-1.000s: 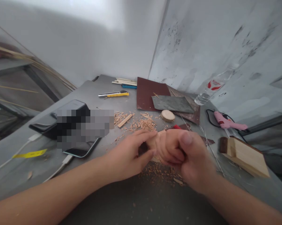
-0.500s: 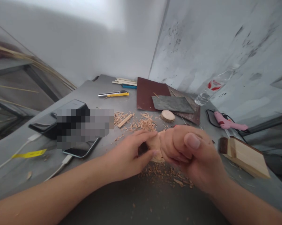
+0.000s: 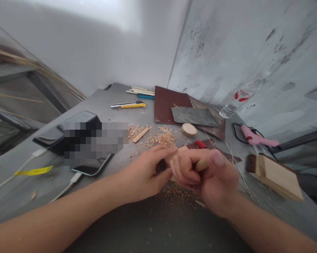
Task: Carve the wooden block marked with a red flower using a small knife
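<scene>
Grey surface (image 3: 100, 105), scattered pale wood shavings (image 3: 161, 139), white wall (image 3: 95, 59); left hand (image 3: 145, 174) and right hand (image 3: 213, 175) closed around pale carved wood piece (image 3: 183, 148).

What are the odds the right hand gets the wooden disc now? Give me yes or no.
Probably yes, once released: the right hand is closed around a wooden handle, and the wooden disc lies just beyond, with only a red-handled tool nearby.

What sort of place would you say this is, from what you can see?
Probably a small woodcarving corner: pale wood shavings lie on a grey bench, beside a yellow utility knife and a dark red sheet of sandpaper.
</scene>
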Motion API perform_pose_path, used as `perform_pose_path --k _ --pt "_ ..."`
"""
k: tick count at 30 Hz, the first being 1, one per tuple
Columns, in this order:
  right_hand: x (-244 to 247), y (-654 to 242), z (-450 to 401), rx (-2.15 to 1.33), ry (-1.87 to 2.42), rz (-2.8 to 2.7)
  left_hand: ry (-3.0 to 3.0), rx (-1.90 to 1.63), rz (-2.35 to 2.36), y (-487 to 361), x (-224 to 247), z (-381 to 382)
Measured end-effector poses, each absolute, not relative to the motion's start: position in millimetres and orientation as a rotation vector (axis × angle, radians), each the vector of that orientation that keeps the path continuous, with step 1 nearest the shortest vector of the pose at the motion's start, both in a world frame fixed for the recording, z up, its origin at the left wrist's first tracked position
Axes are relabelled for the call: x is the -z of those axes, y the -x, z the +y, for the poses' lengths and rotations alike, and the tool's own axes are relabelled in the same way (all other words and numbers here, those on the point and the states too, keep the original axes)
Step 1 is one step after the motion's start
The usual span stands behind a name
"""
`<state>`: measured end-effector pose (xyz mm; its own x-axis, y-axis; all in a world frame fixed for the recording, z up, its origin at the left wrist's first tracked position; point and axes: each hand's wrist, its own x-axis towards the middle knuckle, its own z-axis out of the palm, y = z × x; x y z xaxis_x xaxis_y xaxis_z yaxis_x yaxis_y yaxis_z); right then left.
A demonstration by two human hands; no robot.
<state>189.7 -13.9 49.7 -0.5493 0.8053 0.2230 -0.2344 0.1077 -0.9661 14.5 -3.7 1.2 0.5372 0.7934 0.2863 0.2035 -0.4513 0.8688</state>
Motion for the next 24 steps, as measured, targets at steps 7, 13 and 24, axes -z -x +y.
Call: perform_pose_path --k 7,13,24 --pt "-39.8 -189.7 0.1 -1.771 0.501 -1.26 -1.937 -0.857 0.844 -16.1 0.8 -2.9" --pt "-32.8 -192.2 8.0 -1.828 0.464 -1.119 -1.93 -0.847 0.881 -20.0 2.9 -4.7" --pt "-30.8 -195.1 9.7 -1.881 0.373 -1.124 -1.846 -0.916 0.954 -21.8 10.4 -7.6"
